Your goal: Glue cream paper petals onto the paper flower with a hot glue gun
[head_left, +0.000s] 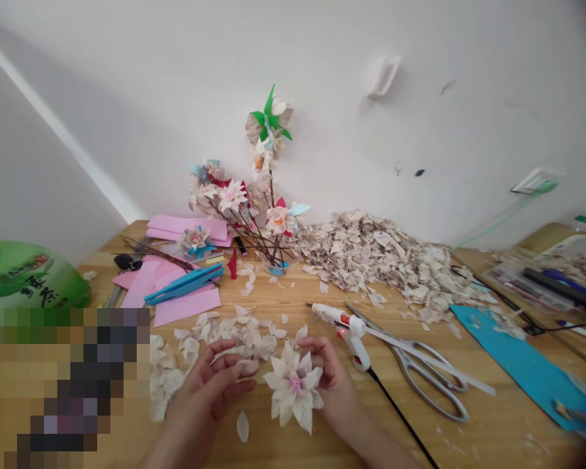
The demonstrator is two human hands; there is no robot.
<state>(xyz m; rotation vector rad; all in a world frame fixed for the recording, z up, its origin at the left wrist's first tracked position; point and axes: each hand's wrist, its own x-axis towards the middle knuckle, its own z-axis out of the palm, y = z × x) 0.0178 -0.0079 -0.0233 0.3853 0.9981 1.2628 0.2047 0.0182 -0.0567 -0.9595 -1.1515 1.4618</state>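
The paper flower (293, 385) lies just left of the right hand (328, 381), whose curled fingers pinch its underside, while the left hand (209, 392) pinches a pale petal (247, 367) beside it.

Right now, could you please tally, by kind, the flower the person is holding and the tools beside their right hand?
Flower: 1
Glue gun: 1
Scissors: 1
Total: 3
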